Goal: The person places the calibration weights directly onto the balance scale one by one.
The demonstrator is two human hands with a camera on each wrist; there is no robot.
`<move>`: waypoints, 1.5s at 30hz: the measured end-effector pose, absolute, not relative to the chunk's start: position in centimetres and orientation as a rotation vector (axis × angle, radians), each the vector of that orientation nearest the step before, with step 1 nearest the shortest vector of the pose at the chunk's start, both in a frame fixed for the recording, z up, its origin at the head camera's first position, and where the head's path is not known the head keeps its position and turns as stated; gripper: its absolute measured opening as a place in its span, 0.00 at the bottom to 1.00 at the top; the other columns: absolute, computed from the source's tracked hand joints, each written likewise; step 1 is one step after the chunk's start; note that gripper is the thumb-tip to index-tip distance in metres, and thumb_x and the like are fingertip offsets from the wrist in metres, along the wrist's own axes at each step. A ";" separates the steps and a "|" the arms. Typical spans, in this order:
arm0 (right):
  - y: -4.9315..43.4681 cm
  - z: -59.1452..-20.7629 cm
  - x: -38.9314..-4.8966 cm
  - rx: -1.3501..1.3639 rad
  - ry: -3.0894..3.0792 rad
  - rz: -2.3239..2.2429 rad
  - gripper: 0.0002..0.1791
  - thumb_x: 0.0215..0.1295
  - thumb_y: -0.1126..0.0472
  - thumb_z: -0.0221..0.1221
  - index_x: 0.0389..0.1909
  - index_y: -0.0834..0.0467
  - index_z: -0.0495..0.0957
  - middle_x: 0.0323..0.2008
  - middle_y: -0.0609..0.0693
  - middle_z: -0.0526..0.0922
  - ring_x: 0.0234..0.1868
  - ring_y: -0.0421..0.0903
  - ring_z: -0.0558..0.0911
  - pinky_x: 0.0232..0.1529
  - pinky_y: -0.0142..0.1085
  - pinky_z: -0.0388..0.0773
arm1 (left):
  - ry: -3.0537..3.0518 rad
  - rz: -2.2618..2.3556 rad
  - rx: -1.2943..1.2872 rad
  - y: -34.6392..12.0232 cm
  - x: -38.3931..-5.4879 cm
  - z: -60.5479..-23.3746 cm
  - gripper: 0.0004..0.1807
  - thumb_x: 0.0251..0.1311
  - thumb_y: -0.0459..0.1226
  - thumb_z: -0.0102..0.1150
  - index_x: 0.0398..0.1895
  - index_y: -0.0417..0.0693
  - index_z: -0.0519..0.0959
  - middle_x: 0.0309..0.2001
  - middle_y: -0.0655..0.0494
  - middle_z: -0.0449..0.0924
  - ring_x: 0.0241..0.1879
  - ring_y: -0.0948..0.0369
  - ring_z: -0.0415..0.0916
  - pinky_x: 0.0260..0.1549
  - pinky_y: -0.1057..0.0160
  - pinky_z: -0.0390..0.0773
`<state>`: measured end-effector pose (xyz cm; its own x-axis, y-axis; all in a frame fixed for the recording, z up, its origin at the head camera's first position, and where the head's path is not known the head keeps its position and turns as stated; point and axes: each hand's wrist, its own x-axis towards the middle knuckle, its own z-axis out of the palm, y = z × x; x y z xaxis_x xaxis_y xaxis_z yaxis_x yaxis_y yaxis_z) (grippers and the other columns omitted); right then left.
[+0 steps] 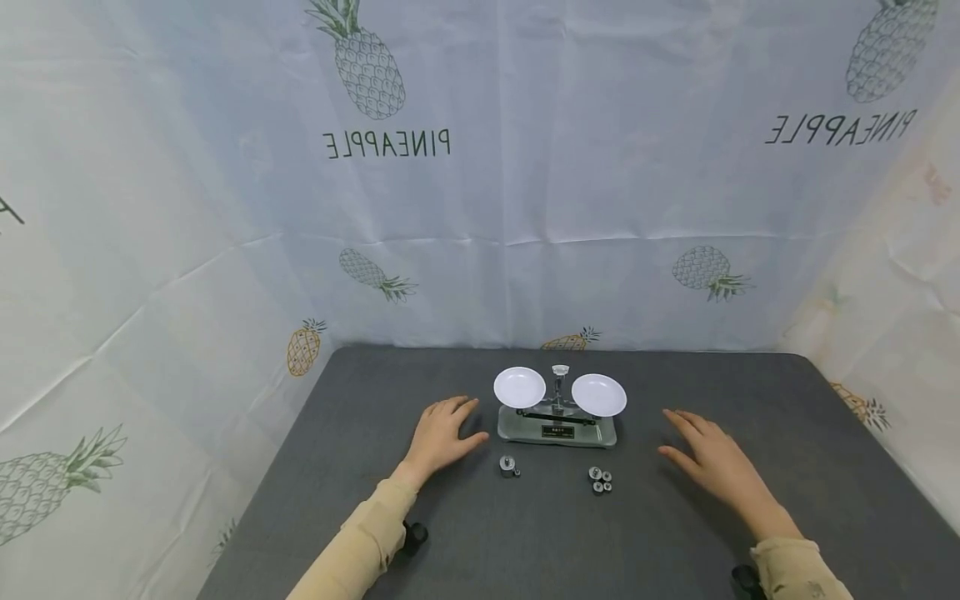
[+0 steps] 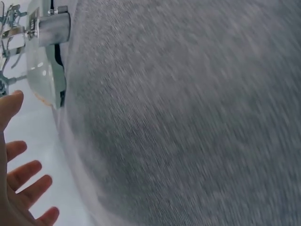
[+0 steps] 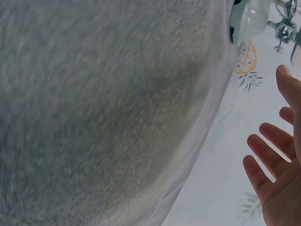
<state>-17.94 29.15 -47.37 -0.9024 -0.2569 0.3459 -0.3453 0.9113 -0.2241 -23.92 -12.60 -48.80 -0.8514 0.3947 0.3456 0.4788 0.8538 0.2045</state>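
Pale white cloth (image 1: 517, 192), printed with green and orange pineapples and mirrored dark lettering, hangs behind and at both sides of a dark grey table (image 1: 510, 542) with rounded far corners. Near the table's far edge stands a small balance scale with a grey-green base (image 1: 517, 429), a metal post and two round white pans; in the head view the right pan (image 1: 598, 395) sits slightly lower than the left pan (image 1: 520, 387). In front of the base, toward its left end, a larger silver metal cylinder weight (image 1: 507, 464) stands beside a tiny one (image 1: 517, 472); toward its right end, four small silver metal weights (image 1: 597, 482) cluster close together. Left hand (image 1: 441, 437) holds nothing, its fingers spread, its thumb just beside the base. Right hand (image 1: 712, 462) is likewise free of any object, thumb and fingers apart, near the right side of the scale but farther off than the left hand. Beige sleeves (image 1: 348, 542) cover both forearms, and a black device (image 1: 415, 537) shows at the left wrist
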 end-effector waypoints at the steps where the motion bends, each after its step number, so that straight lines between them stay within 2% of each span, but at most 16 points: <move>1: 29.0 -47.4 -17.9 0.457 -2.750 0.420 0.32 0.55 0.53 0.64 0.58 0.63 0.70 0.53 0.65 0.75 0.51 0.65 0.75 0.48 0.59 0.69 | -2.744 -0.428 -0.659 -12.4 -23.9 -48.8 0.33 0.53 0.57 0.59 0.59 0.49 0.73 0.56 0.46 0.75 0.55 0.50 0.73 0.53 0.45 0.70; 8: 28.0 -47.3 -17.7 0.444 -2.798 0.528 0.26 0.58 0.56 0.63 0.56 0.63 0.73 0.49 0.62 0.78 0.49 0.62 0.76 0.47 0.56 0.72 | -2.813 -0.763 -0.581 -10.9 -24.1 -48.7 0.29 0.57 0.49 0.60 0.59 0.46 0.73 0.55 0.46 0.75 0.50 0.51 0.76 0.46 0.49 0.75; 15: 26.5 -47.4 -17.6 0.396 -2.852 0.634 0.21 0.58 0.60 0.62 0.52 0.61 0.76 0.44 0.55 0.80 0.43 0.54 0.81 0.42 0.49 0.77 | -2.805 -1.123 -0.564 -9.5 -24.5 -48.6 0.26 0.61 0.43 0.56 0.60 0.41 0.71 0.53 0.45 0.75 0.38 0.57 0.77 0.36 0.60 0.76; 24: 24.7 -47.7 -17.8 0.406 -2.834 0.702 0.14 0.56 0.62 0.63 0.44 0.59 0.80 0.37 0.49 0.82 0.35 0.43 0.80 0.35 0.37 0.77 | -2.799 -1.382 -0.503 -8.1 -25.3 -49.1 0.23 0.62 0.43 0.55 0.58 0.42 0.72 0.55 0.42 0.75 0.49 0.46 0.78 0.44 0.53 0.78; 26: 24.5 -47.9 -17.8 0.434 -2.838 0.726 0.13 0.55 0.62 0.63 0.42 0.59 0.80 0.35 0.48 0.82 0.33 0.41 0.80 0.34 0.35 0.76 | -2.796 -1.393 -0.496 -7.8 -25.4 -49.2 0.21 0.62 0.43 0.55 0.56 0.43 0.74 0.53 0.42 0.76 0.47 0.48 0.79 0.43 0.54 0.78; 29: 24.2 -48.3 -17.8 0.499 -2.842 0.784 0.11 0.55 0.63 0.63 0.40 0.59 0.81 0.34 0.47 0.82 0.32 0.37 0.79 0.33 0.32 0.76 | -2.794 -1.413 -0.492 -7.4 -25.3 -49.4 0.20 0.61 0.44 0.55 0.53 0.43 0.76 0.48 0.43 0.78 0.38 0.54 0.80 0.36 0.59 0.77; 34: 23.8 -49.0 -17.8 0.627 -2.847 0.894 0.08 0.55 0.63 0.63 0.37 0.59 0.81 0.33 0.46 0.82 0.31 0.33 0.78 0.31 0.30 0.75 | -2.784 -1.474 -0.485 -7.0 -25.1 -49.9 0.18 0.60 0.42 0.56 0.50 0.41 0.76 0.37 0.46 0.77 0.23 0.65 0.72 0.25 0.68 0.69; 39: 23.4 -49.4 -18.0 0.702 -2.859 0.997 0.08 0.54 0.63 0.64 0.35 0.60 0.81 0.31 0.47 0.82 0.30 0.32 0.77 0.31 0.30 0.75 | -2.779 -1.441 -0.485 -6.8 -25.3 -50.1 0.15 0.59 0.40 0.58 0.46 0.40 0.77 0.31 0.46 0.79 0.20 0.69 0.68 0.23 0.70 0.67; 45: 23.2 -49.5 -18.4 0.705 -2.922 1.088 0.09 0.56 0.62 0.63 0.37 0.60 0.80 0.29 0.44 0.81 0.29 0.29 0.74 0.28 0.28 0.72 | -2.786 -1.452 -0.485 -6.4 -25.8 -49.9 0.16 0.56 0.37 0.61 0.46 0.39 0.77 0.33 0.46 0.78 0.21 0.68 0.72 0.24 0.70 0.71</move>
